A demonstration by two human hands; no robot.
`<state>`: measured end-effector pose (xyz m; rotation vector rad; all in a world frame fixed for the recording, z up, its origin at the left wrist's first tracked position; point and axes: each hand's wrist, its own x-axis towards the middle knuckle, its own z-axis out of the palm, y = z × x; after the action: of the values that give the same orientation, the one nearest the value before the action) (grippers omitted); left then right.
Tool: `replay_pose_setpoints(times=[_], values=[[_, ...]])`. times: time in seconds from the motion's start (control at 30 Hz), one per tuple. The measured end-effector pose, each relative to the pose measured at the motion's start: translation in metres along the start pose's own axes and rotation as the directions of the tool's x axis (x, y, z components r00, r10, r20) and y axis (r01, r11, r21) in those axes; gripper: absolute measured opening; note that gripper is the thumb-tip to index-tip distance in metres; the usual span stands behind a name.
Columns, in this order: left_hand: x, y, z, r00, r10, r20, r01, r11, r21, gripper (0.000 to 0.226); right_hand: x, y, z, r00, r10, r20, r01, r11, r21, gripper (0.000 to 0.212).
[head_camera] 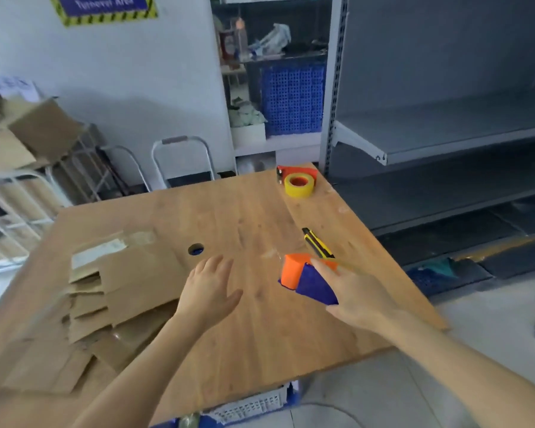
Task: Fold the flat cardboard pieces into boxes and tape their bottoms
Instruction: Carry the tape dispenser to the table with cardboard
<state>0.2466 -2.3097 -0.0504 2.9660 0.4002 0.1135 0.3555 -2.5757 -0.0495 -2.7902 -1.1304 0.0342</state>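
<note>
Cardboard: the flat cardboard pieces [130, 282] lie in a loose, fanned stack on the left side of the tabletop [260, 350]. We see none stood up as a box yet.
Left hand: the left hand [209, 288] is over bare wood just beside the stack's right edge. Its fingers are spread and straight, so the grip is wide and holds nothing. We judge it is placed there to draw the top sheet across.
Right hand: the right hand [359, 291] has its grip closed around an orange-and-blue object [303, 278], thumb under the blue part and forefinger laid over the top. We cannot tell what the object is. We think it is held low over the wood to be moved aside or set down.
Tape: the tape dispenser [297, 180] with its yellow roll sits at the far right corner, well apart from both hands and out of the folding space.
Knife: the utility knife [317, 244] lies just beyond the orange-and-blue object, near the right edge.
Working space: open wood in the middle, with a round hole [196, 249] near the stack.
Stage: we judge this an early point, with folding and taping not yet begun.
Next need: a free right hand, then the tape brought closer.
</note>
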Motion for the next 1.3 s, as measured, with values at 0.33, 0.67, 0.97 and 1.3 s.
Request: replay_pose_setpoints(times=[0.33,0.67,0.97,1.3], values=[[-0.016,-0.016,-0.008,0.988,-0.154,-0.025,0.153,0.987,-0.051,0.066,0.048,-0.010,-0.001,0.963,-0.261,0.069,0.257,0.965,0.054,0.085],[0.006,-0.056,-0.010,0.992,-0.124,-0.032,0.119,0.986,-0.119,0.063,0.089,-0.037,-0.007,0.948,-0.309,0.070,0.312,0.949,-0.038,0.084],[0.045,-0.065,-0.005,0.999,0.022,0.028,-0.013,0.963,-0.269,0.049,0.106,-0.049,0.002,0.912,-0.400,0.084,0.406,0.912,-0.059,0.084],[0.076,-0.064,-0.006,0.993,-0.109,0.046,0.116,0.965,-0.235,0.011,0.131,-0.020,-0.013,0.869,-0.473,0.148,0.465,0.881,0.085,0.082]])
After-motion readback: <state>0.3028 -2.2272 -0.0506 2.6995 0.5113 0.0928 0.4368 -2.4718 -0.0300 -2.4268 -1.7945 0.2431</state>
